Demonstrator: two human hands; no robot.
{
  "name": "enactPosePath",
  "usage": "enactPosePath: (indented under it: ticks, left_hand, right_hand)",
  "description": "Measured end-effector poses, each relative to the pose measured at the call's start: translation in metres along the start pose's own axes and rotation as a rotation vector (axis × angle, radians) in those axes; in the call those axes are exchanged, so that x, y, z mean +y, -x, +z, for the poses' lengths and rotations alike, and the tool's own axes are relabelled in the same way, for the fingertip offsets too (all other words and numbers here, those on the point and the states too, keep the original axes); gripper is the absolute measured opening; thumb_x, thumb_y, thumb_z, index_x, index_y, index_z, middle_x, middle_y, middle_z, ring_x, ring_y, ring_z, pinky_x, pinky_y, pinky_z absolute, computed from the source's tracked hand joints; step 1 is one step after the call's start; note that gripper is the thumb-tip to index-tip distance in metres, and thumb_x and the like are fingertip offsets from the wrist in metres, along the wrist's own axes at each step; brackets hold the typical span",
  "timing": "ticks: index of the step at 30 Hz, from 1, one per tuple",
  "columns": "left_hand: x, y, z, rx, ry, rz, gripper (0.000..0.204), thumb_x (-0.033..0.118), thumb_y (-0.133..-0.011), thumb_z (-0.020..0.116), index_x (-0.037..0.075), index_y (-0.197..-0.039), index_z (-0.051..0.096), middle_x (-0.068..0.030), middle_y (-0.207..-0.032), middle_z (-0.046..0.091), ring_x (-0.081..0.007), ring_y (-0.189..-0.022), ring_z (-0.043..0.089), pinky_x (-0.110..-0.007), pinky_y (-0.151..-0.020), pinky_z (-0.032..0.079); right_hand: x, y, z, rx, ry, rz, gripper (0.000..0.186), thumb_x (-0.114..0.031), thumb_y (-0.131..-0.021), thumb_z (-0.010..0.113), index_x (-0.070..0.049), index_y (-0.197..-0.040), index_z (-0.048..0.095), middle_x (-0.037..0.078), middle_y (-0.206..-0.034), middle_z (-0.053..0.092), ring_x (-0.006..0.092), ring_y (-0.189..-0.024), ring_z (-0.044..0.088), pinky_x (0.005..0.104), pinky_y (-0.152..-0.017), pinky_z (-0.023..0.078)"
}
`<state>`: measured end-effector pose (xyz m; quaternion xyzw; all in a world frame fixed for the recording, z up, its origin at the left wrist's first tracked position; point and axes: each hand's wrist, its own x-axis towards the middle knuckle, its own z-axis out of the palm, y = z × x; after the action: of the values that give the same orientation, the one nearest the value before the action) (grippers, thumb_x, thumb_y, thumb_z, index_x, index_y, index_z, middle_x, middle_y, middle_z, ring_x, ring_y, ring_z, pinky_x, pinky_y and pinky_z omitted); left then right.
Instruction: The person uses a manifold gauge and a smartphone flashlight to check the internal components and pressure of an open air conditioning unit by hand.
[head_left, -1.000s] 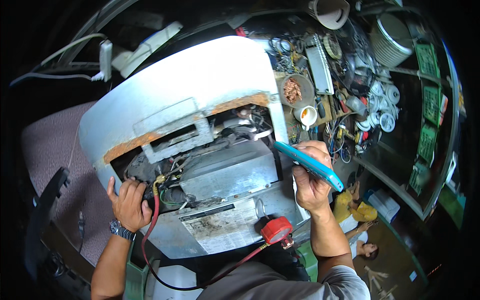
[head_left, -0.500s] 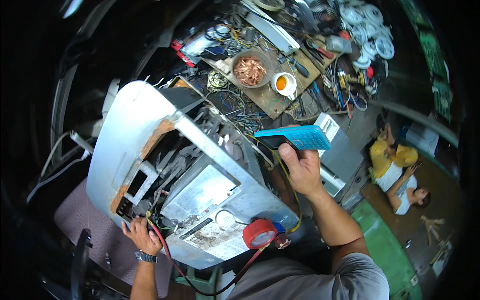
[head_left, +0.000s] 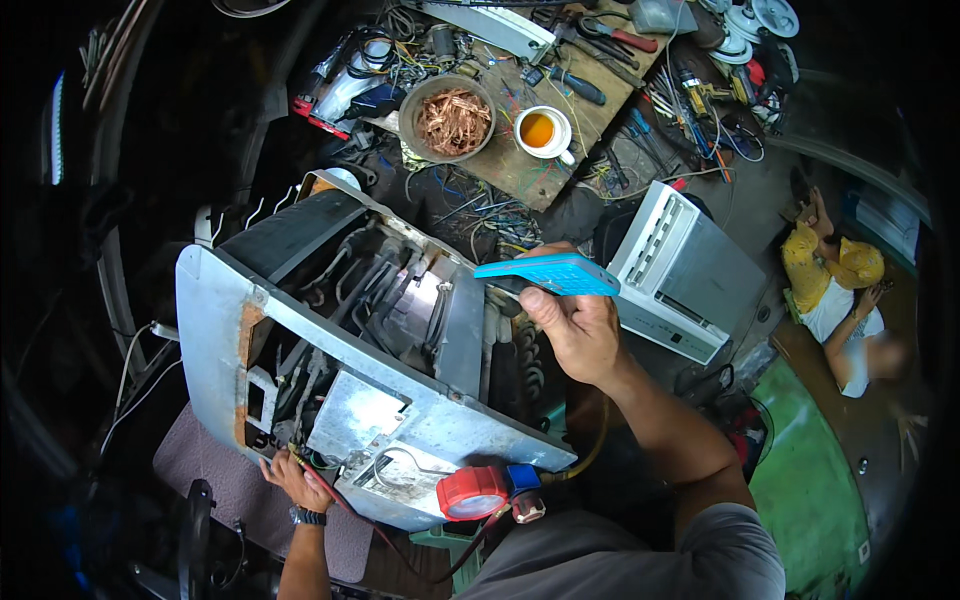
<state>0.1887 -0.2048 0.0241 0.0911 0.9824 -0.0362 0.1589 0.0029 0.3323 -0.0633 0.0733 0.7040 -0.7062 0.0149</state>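
The right hand (head_left: pixel 585 338) holds a turquoise phone (head_left: pixel 555 273) above the right side of an opened metal unit (head_left: pixel 470 405), its grip closed on the phone with the thumb by the near long edge and fingers at the far one. The phone's long axis runs almost straight across the view, dropping slightly toward the right; one short end points left over the unit, the other right toward a white appliance (head_left: pixel 668 270). It is seen at a steep slant, and which end is its top cannot be told. The metal unit lies askew: its long near rail slopes from upper left to lower right, and the pale panel with the rust-edged opening stands at its left end. The left hand (head_left: pixel 302 484), a dark watch (head_left: pixel 308 516) at its wrist, is at the unit's lower left corner, beside the end of a red hose (head_left: pixel 352 502); whether its grip is closed on that end or only rests there cannot be told. The hose sags toward the lower edge, then rises to a round red gauge (head_left: pixel 472 493) at the unit's near side. The gauge's pale dial is turned toward the wearer, and blue and dark red knobs sit at its right. Beyond the unit, a wooden board (head_left: pixel 530 187) bears a bowl (head_left: pixel 411 122) of copper-coloured scraps and, just beside it, a white cup (head_left: pixel 557 144) of amber liquid, its handle pointing to the lower right.
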Motion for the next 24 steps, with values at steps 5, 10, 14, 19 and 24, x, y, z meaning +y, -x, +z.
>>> enactPosePath:
  ticks: [5, 10, 14, 19, 24]
  left_hand:
    - [0.003, -0.001, 0.000, 0.002, -0.009, 0.001, 0.050, 0.036, -0.097, 0.035, -0.002, -0.120, 0.058, -0.0239, -0.124, 0.058, -0.0393, -0.128, 0.048, -0.069, -0.120, 0.012]
    - [0.004, -0.001, -0.001, 0.009, 0.006, -0.005, 0.049, 0.035, -0.097, 0.036, -0.002, -0.120, 0.058, -0.0240, -0.125, 0.058, -0.0396, -0.128, 0.049, -0.069, -0.119, 0.013]
    - [0.004, 0.000, -0.001, 0.023, -0.003, 0.006, 0.049, 0.033, -0.096, 0.038, -0.003, -0.121, 0.059, -0.0237, -0.126, 0.058, -0.0394, -0.128, 0.049, -0.069, -0.120, 0.013]
    - [0.005, -0.003, -0.003, 0.037, 0.005, 0.017, 0.052, 0.033, -0.092, 0.038, -0.004, -0.122, 0.059, -0.0220, -0.123, 0.059, -0.0377, -0.126, 0.050, -0.068, -0.120, 0.013]
    - [0.005, -0.003, -0.003, 0.025, 0.015, -0.008, 0.054, 0.034, -0.089, 0.039, -0.003, -0.122, 0.059, -0.0217, -0.122, 0.059, -0.0372, -0.124, 0.051, -0.067, -0.119, 0.014]
  right_hand:
    - [0.001, -0.007, -0.005, -0.026, -0.029, 0.058, 0.021, -0.018, -0.099, 0.070, -0.002, -0.114, 0.068, 0.015, -0.112, 0.067, 0.0313, -0.100, 0.067, 0.0411, -0.088, 0.053]
    - [-0.002, -0.009, -0.002, -0.054, -0.010, -0.015, 0.021, -0.017, -0.100, 0.069, -0.002, -0.114, 0.068, 0.015, -0.111, 0.067, 0.0321, -0.100, 0.067, 0.0417, -0.088, 0.053]
    - [-0.004, -0.003, 0.005, -0.045, -0.048, 0.048, 0.023, -0.019, -0.100, 0.068, -0.002, -0.116, 0.069, 0.015, -0.112, 0.067, 0.0315, -0.101, 0.066, 0.0409, -0.088, 0.052]
    - [-0.010, 0.001, 0.011, -0.075, -0.049, 0.231, 0.024, -0.018, -0.101, 0.067, -0.002, -0.118, 0.069, 0.015, -0.112, 0.067, 0.0303, -0.101, 0.066, 0.0399, -0.089, 0.052]
    - [-0.010, -0.004, 0.021, -0.072, 0.000, 0.082, 0.023, -0.015, -0.101, 0.067, -0.001, -0.119, 0.069, 0.016, -0.113, 0.068, 0.0307, -0.101, 0.066, 0.0405, -0.090, 0.052]
